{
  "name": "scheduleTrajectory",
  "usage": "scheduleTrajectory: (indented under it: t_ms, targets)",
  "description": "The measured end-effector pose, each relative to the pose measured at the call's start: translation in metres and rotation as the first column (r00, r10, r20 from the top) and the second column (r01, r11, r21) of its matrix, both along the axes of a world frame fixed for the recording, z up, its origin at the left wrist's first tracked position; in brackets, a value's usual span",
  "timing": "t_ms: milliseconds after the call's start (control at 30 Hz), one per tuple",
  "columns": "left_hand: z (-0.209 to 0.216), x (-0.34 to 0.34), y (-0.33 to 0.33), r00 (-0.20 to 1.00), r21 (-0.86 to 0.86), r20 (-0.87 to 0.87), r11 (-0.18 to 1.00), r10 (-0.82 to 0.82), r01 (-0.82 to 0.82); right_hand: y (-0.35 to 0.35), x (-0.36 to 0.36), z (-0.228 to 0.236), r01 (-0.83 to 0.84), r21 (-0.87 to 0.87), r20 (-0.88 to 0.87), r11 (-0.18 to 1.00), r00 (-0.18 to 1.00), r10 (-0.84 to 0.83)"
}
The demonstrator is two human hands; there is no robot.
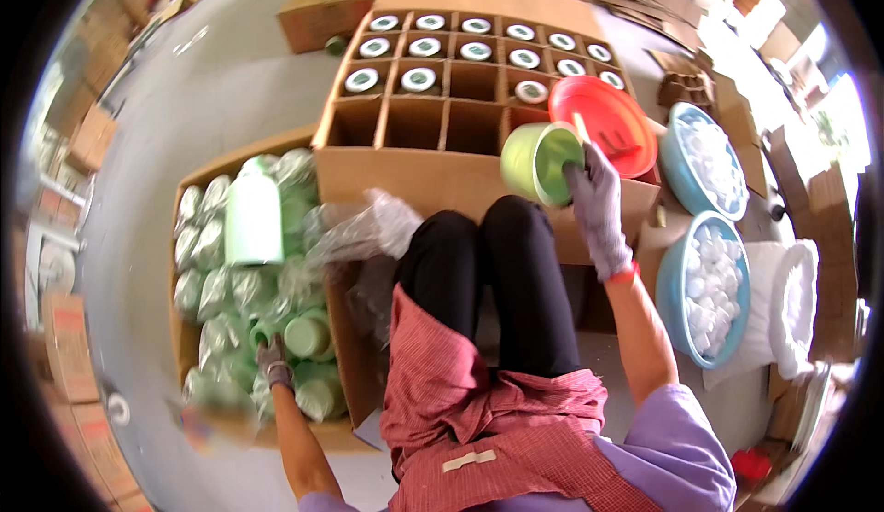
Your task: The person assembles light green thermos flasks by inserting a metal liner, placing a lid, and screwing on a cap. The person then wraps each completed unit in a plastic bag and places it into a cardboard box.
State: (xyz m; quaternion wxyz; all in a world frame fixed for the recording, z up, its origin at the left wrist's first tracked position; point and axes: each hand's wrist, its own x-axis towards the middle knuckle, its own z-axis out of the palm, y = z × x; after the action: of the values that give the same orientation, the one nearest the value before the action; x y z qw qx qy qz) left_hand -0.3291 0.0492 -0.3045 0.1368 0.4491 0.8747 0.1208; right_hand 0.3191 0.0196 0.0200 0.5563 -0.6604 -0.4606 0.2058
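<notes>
Right hand (599,206), in a greyish knit glove, is clamped on the rim of a glossy lime-green plastic jar (539,162), held tipped over the near edge of the brown cardboard divider box (433,176). Fourteen white-capped jars (418,78) sit in its square cells. Left hand (273,363), gloved too, reaches into a low cardboard carton (184,190) of crinkly plastic-wrapped green jars; can't tell if it's gripping one. One red round plastic basin (612,116), two blue bowls (680,167) of white caps.

Sitting between two cartons: divided box (433,125) in front holding capped jars (419,78), wrapped bottles (216,282) at left, basins of caps (704,286) lying at right.
</notes>
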Motion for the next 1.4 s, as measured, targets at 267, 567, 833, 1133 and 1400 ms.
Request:
scheduleTrajectory:
  t_ms: [267, 567, 833, 1133, 1400]
  targets:
    - [0.045, -0.013, 0.012, 0.983, 0.066, -0.090, 0.985, 0.162, -0.157, 0.041, 0.195, -0.022, 0.306, -0.152, -0.154, 0.940, 0.932, -0.328]
    - [0.321, 0.111, -0.070, 0.979, 0.807, -0.040, 0.571, -0.198, 0.149, 0.084, 0.139, -0.034, 0.344, -0.391, 0.811, 0.854, 0.568, 0.143]
    - [0.426, 0.249, -0.066, 0.453, 0.853, -0.043, 0.203, -0.890, 0.480, 0.031, 0.054, 0.046, 0.067, -0.144, 0.358, 0.987, 0.934, -0.011]
    - [0.443, 0.340, -0.058, 0.147, 0.617, 0.017, 0.126, -0.989, 0.777, -0.107, -0.049, 0.091, -0.602, -0.041, -0.233, 0.797, 0.782, 0.578]
    - [0.468, 0.373, -0.077, 0.137, 0.569, -0.249, -0.030, -0.959, 0.822, -0.145, -0.042, 0.137, -0.500, -0.107, 0.576, 0.859, 0.673, 0.463]
